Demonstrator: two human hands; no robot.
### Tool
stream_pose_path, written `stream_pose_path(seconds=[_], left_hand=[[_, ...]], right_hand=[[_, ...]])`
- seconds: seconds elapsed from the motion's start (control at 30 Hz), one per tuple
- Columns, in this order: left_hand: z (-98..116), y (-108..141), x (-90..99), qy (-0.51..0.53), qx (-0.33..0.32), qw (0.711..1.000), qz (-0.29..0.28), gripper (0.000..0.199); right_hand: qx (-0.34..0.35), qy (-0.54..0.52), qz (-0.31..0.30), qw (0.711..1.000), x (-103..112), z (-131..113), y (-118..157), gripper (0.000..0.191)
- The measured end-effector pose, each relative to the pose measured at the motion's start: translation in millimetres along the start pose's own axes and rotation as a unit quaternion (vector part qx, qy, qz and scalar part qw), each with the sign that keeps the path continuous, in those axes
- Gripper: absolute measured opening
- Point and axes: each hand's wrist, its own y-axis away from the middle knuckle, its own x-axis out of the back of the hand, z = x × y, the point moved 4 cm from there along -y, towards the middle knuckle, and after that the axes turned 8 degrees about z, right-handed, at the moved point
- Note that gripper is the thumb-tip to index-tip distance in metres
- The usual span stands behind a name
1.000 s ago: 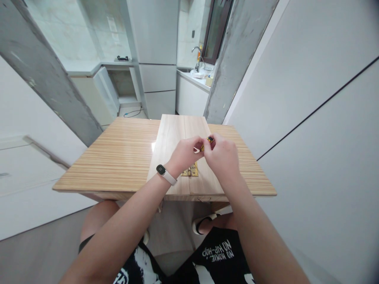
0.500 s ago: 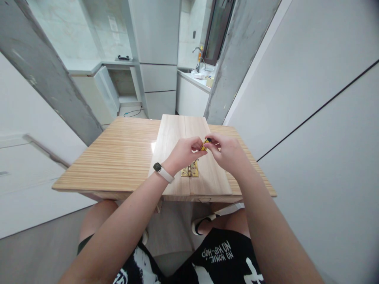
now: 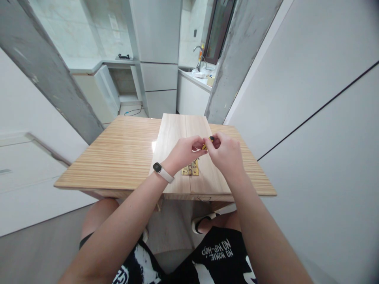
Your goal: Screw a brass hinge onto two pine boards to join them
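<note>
Holds a small yellow and black thing up over two pale wood boards, between the left hand and the right hand. Pinches the yellow end with the fingers of the left hand, bent in and close together. Grips near the black end with the fingers of the right hand, closed in on it too, thumb pressed to the near side. Cannot make out the full shape of the small thing, being mostly tucked in behind the fingers.

Has a gold hinge lying flat just below, nearer to the body than the fingers. Sits across the thin line between the left board and the right board, with one half on each. Shows little dark spots on the gold. Hides a bit of its far edge behind the left hand.

Has both boards side by side on a stripy wooden counter, running from the near edge to the far edge. Wears a watch with a dark face and a pale band on the left wrist. Wears black shorts with white words and shapes on them. Has a tall grey cupboard past the far side, with a shiny tap to the right of it.
</note>
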Motion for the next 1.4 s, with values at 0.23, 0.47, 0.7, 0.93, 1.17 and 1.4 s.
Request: stream_pose_path(seconds=[0.23,0.47,0.7,0.93,1.17,1.4], left_hand=[[5.7,0.0,-6.2,-0.075,-0.018,0.996,0.035,0.009],[3.4,-1.1,-7.0,-0.067,-0.020,0.996,0.047,0.017],[-0.6,-1.5,-5.4,-0.031,-0.012,0.999,0.038,0.016],[-3.5,-2.4,-5.6,0.007,-0.002,1.000,0.015,0.010],[-3.4,-6.7,-8.4,0.018,-0.009,0.999,-0.045,0.006],[-3.9,-6.2,-7.9,0.028,0.005,0.998,-0.049,0.013]], right_hand=[[-0.053,0.035,0.049,0.997,0.2,-5.8,6.5,0.026],[0.023,-0.099,-0.053,0.993,3.0,7.3,1.1,0.019],[0.063,-0.136,-0.100,0.984,3.5,16.4,-1.4,0.030],[0.064,-0.100,-0.090,0.989,1.8,18.0,-2.8,0.027],[0.044,-0.065,-0.053,0.996,3.5,16.1,-2.6,0.016],[0.017,-0.022,-0.033,0.999,3.6,5.0,2.9,0.015]])
